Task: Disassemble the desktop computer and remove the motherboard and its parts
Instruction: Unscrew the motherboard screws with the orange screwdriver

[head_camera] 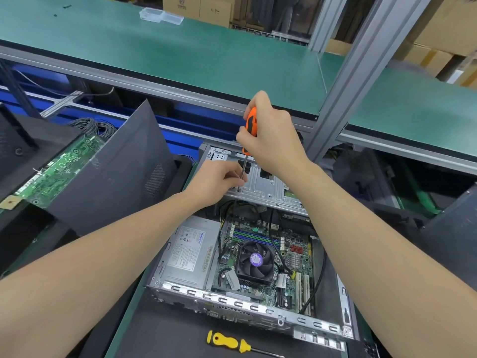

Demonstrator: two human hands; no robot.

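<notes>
At the far end of the open case [232, 303], your right hand [271, 135] gripped the orange screwdriver [251, 124] upright by its handle, while your left hand [219, 179] pinched its shaft low down, steadying the tip on the silver drive cage [265, 186]. The motherboard [294, 257] sat in the case, nearer you, beside the power supply [189, 251]. Had the tip slipped, it could have jabbed your left hand, and a freed screw might have dropped onto the board. A yellow screwdriver [228, 342] lay on the dark mat [167, 332] nearest you. To the left, a loose green board [59, 169] lay beside a dark panel [121, 164]. Beyond were a green-topped shelf [206, 60] and cardboard boxes [196, 7].
</notes>
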